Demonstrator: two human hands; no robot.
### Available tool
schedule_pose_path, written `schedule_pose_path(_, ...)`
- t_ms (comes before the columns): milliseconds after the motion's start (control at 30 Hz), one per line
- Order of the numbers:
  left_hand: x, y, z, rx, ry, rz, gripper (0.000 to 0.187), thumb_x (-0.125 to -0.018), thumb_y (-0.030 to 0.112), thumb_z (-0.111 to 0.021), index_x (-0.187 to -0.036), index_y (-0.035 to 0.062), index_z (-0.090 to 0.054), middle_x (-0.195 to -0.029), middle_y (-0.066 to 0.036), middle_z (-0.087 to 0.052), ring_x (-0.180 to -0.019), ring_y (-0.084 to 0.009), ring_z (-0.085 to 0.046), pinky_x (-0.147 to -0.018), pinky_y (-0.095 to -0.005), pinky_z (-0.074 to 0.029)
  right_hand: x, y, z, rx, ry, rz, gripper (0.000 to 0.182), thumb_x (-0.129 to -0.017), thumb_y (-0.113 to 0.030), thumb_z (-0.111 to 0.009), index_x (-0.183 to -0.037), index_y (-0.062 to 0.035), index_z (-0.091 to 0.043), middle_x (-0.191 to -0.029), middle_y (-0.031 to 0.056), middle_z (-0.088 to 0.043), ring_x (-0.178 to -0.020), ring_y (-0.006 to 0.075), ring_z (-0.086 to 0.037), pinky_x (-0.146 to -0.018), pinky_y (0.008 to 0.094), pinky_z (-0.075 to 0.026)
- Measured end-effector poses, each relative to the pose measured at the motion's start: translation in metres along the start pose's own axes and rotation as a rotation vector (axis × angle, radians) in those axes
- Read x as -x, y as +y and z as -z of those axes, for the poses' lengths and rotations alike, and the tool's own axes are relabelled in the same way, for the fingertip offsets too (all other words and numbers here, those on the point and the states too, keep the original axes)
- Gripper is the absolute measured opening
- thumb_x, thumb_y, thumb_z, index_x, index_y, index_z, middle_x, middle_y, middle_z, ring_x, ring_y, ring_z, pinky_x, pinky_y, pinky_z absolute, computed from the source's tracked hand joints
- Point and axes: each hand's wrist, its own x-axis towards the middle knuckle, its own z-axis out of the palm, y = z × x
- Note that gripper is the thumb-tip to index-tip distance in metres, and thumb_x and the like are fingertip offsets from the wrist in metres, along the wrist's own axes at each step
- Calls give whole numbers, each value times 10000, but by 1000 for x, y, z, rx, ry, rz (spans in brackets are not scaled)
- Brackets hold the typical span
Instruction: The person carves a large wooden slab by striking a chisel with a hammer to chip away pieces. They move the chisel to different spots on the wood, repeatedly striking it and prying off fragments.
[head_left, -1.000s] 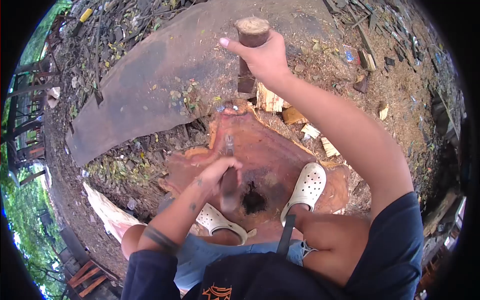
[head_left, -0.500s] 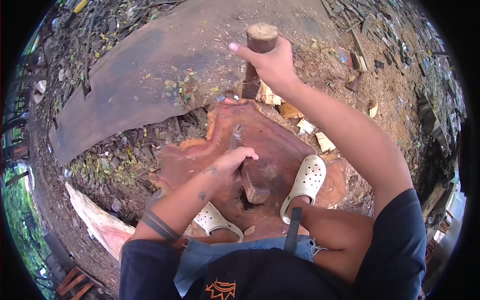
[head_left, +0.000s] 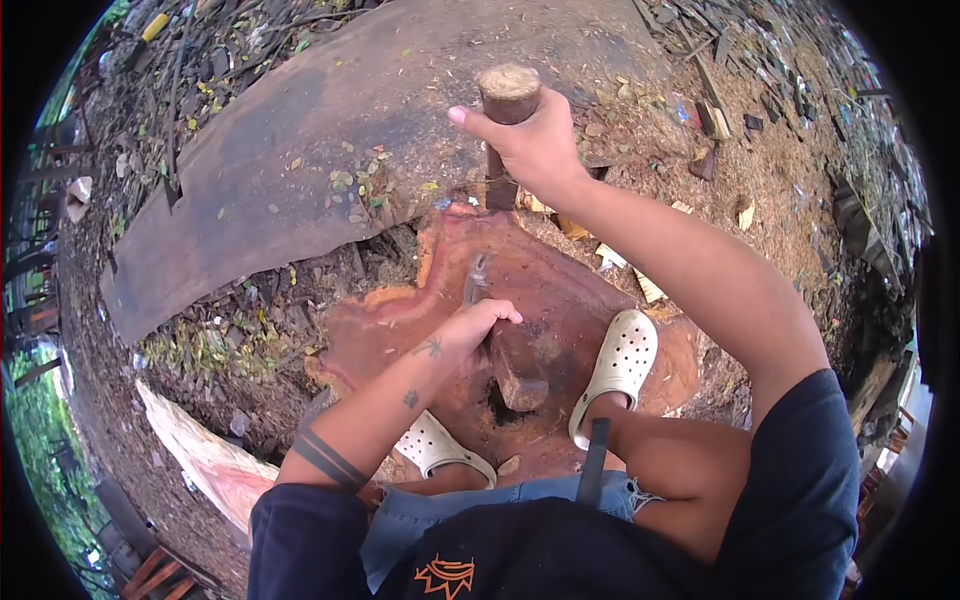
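Note:
My right hand (head_left: 545,140) grips a thick wooden club (head_left: 510,90), fingers wrapped behind it and thumb stretched out to the left. Its round, pale end faces up at me, and the darker shaft drops toward the far edge of a reddish-brown wood slab (head_left: 580,285). Over the middle of the slab, my left hand (head_left: 475,330) is closed on a squared wooden block (head_left: 520,385), thumb along its top. Just beyond those fingers a narrow grey metal piece (head_left: 477,275) sticks out; its join with the block is hidden under the hand.
My feet in cream clogs (head_left: 625,355) flank the block, the right one on the slab. Past the slab lies a dark, flat sheet (head_left: 260,170) with scattered leaves. Pale wood chips (head_left: 610,257) lie to the right, and a split log (head_left: 195,440) to the left.
My right hand has come slightly down and to the left with the club. The left hand keeps its hold on the block, and the view has shifted a little.

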Motion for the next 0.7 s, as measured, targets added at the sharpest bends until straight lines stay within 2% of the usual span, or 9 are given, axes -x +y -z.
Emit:
schedule_pose_path(167, 2, 0, -2, 16, -13, -9, 87, -761, 117, -590, -740, 99, -508, -603, -62, -569, -510, -175, -579, -506, -310, -513, 0, 0, 0, 18, 36, 23, 445, -693, -249, -796, -955, 46, -590, -894, 121, -653, -832, 163, -614, -783, 319, -491)
schedule_pose_path(267, 3, 0, 0, 15, -21, -28, 93, -758, 119, -592, -736, 99, -503, -599, -61, -568, -511, -181, -580, -509, -317, -509, 3, -6, 3, 77, -19, 54, 421, -709, -229, -778, -966, 45, -588, -890, 118, -653, -826, 164, -614, -776, 319, -488)
schedule_pose_path(367, 7, 2, 1, 29, -15, -50, 95, -755, 116, -596, -751, 95, -503, -602, -57, -565, -527, -183, -581, -527, -318, -504, -5, 18, 6, 108, -155, 111, 346, -737, -186, -748, -953, 38, -597, -866, 88, -653, -798, 135, -605, -758, 298, -485)
schedule_pose_path(500, 26, -1, 9, 64, -10, -68, 128, -747, 129, -615, -805, 81, -512, -642, -46, -555, -556, -169, -558, -548, -310, -489, 1, 15, 7, -12, -322, 50, 167, -769, -119, -719, -864, -11, -634, -825, 20, -659, -750, 64, -600, -714, 251, -499)
schedule_pose_path(600, 60, -3, 17, 66, 47, -171, 165, -748, 146, -630, -833, 69, -513, -689, -39, -542, -565, -153, -525, -539, -303, -470, 3, 27, 1, -71, -327, 43, 137, -770, -107, -714, -846, -16, -646, -825, 13, -661, -752, 63, -600, -714, 247, -495)
schedule_pose_path(667, 111, 23, 10, -9, 124, -205, 161, -741, 133, -644, -789, 74, -502, -676, -40, -538, -573, -157, -551, -516, -299, -466, 3, 40, 1, -43, -284, 3, 215, -735, -167, -744, -815, 12, -655, -756, 31, -649, -696, 68, -565, -702, 263, -481)
schedule_pose_path(700, 145, 37, 4, -116, 170, -256, 195, -738, 139, -653, -836, 59, -505, -686, -41, -538, -573, -153, -552, -520, -295, -472, 6, 39, 2, -24, -287, -22, 220, -734, -170, -744, -817, 13, -655, -750, 34, -648, -692, 72, -566, -701, 266, -482)
